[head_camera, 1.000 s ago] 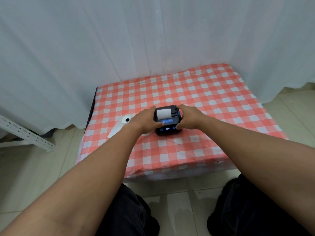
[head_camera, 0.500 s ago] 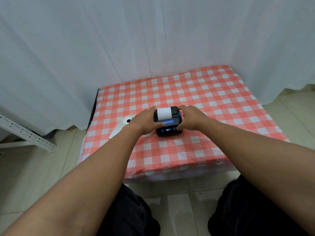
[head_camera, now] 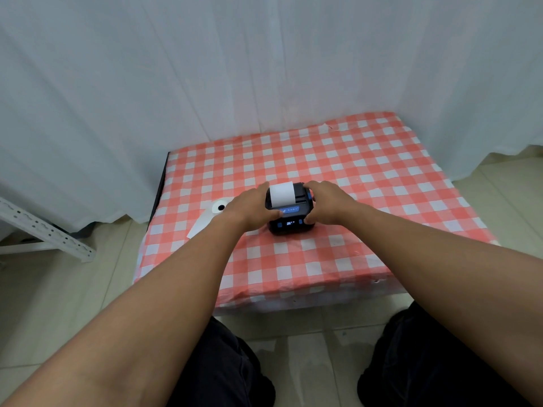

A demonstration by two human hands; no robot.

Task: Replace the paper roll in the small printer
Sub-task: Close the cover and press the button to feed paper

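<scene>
A small black printer with a blue strip and a lit display stands on the checked table. A white paper strip sticks up out of its top. My left hand grips the printer's left side, thumb on the blue strip. My right hand grips its right side, fingers over the top edge. A second white paper roll lies left of my left hand, with a loose tail of paper running toward the table's front left.
White curtains hang close behind and right of the table. A white perforated metal rail slants over the floor at the left. My dark-trousered knees sit below the table's front edge on a tiled floor.
The white paper strip stands taller out of the printer's top than a second ago. Both hands have stayed on the printer's sides.
</scene>
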